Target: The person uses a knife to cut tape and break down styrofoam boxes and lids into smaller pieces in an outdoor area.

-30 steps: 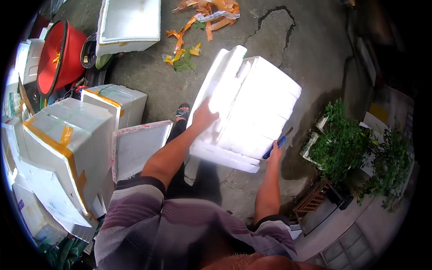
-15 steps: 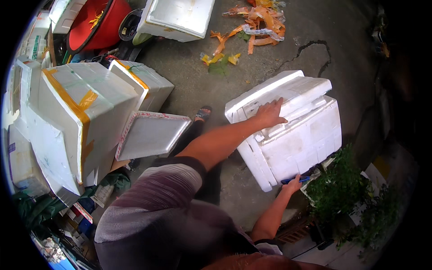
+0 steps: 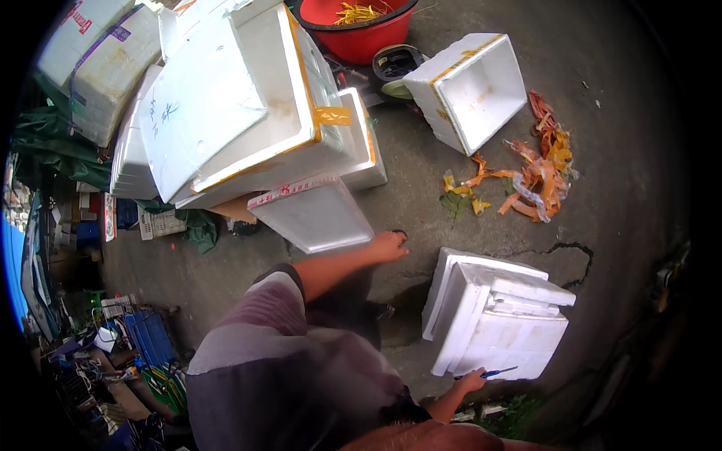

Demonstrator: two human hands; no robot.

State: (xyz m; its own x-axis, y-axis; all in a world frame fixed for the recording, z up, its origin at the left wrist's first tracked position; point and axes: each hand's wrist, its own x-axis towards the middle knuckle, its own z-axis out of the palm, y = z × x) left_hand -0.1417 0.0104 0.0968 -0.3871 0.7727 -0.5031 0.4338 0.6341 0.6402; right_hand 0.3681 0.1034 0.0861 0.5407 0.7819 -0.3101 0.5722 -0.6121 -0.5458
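Note:
My left hand (image 3: 388, 246) is in the air over the floor, apart from the box at right and close to the corner of a loose white foam lid (image 3: 312, 218). Its fingers are loosely curved and apart; a dark patch at the fingertips is too small to name. At lower right, my right hand (image 3: 472, 380) is closed on a blue-handled tool with a thin pointed blade (image 3: 492, 372); its exact kind is unclear. The hand is beside the near edge of a white foam box (image 3: 519, 342), with foam panels against its left side and top.
An open foam box (image 3: 481, 98) lies on its side, near crumpled orange and yellow tape (image 3: 538, 184). Large foam boxes (image 3: 263, 113) are stacked at upper left, with a red tub (image 3: 361, 37) behind. Green plants (image 3: 515, 417) border the lower right. A crack runs across the concrete floor.
My left hand has lifted off the foam box and moved left toward the loose lid. My right hand keeps the blue-handled tool, its blade now visible. The view has turned, shifting the whole scene.

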